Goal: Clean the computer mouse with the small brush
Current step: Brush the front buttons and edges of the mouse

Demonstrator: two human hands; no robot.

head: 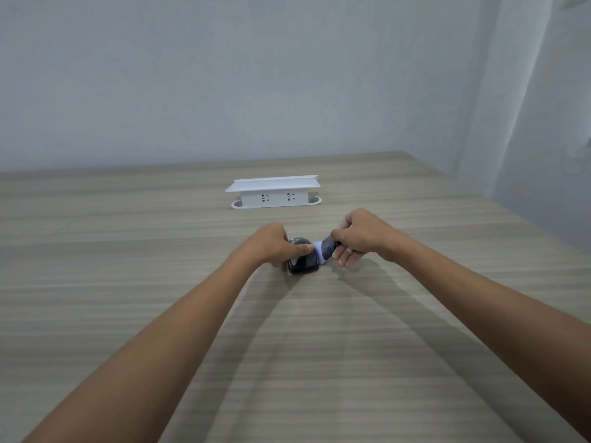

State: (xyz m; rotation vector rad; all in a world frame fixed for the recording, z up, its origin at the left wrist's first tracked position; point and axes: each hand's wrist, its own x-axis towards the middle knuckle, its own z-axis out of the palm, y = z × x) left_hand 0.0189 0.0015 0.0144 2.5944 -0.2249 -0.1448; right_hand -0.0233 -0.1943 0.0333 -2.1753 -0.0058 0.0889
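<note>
**Q:** Forearms enter from the near edge and converge at mid-surface. What does each hand do?

**A:** Left hand (271, 246): curled over the computer mouse (302, 259), fingers (302, 250) pressed against its upper shell, pinning it to the surface (128, 251). Right hand (361, 238): closed around the dark handle of the small brush (327, 251), fingers (347, 259) pinching it; the pale bristle end meets the right flank of the mouse.

**Q:** Where does the mouse lie?

**A:** On the wood-grain surface, at centre, nearer than the white socket box (275, 192), which stands well apart on the far side against the wall (224, 75).

**Q:** What stage is shown?

**A:** Judged from the contact of bristles and shell, brushing is under way along the right side. The underside and left flank are hidden, so their condition cannot be told.

**Q:** What could go wrong from here?

**A:** Three risks, each a judgement.
1. A sideways stroke pushes leftward; if the left hand loosens, the smooth shell may slide or swivel on the surface.
2. The left index finger lies just beside the bristles, so a long stroke may strike it and stop short of the seam.
3. Heavy pressure may splay the bristles, so they skim over grooves rather than enter them.
</note>
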